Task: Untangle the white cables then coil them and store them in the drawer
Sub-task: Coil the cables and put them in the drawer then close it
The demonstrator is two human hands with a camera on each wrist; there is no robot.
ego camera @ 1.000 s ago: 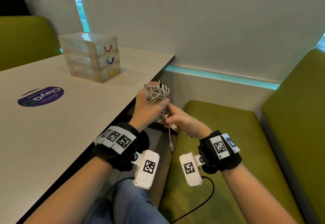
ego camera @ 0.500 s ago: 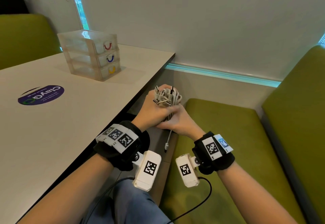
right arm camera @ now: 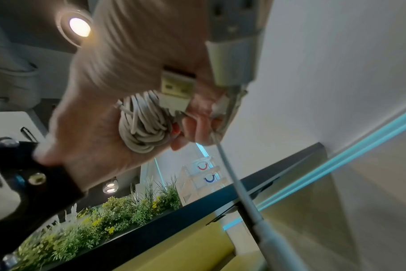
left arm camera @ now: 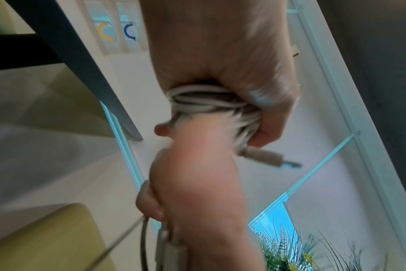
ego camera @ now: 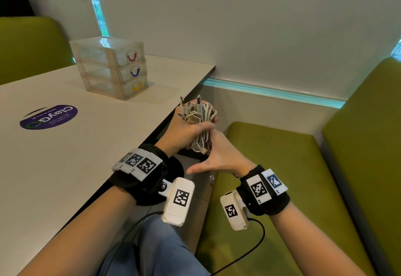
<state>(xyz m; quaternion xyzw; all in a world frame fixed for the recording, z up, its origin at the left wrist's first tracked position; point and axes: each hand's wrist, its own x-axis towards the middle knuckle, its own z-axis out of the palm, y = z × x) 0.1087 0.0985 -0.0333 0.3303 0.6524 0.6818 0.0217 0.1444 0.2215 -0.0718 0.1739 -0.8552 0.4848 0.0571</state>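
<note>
while the head view shows the left hand (ego camera: 184, 132) clenched around the white cable bundle (ego camera: 198, 121) beside the bench (ego camera: 65, 156) edge, only the right wrist view shows the right hand (right arm camera: 197, 126) pinching one loose strand (right arm camera: 234, 183). one three-drawer organizer (ego camera: 110, 65) stands on the bench.

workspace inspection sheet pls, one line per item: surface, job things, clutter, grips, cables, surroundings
surface: white table at the person's left, purple round sticker on it.
job's things: bundle of white cables held off the table edge; three-drawer clear organizer on the table, drawers closed.
clutter: nothing seen.
grips: left hand grips the bundle; right hand against its lower end, thumb out, a loose cable strand pinched in its fingers in the right wrist view.
cables: plugs stick up from the bundle's top; black wire runs from the wrist cameras.
surroundings: green bench, white wall, plants.
</note>
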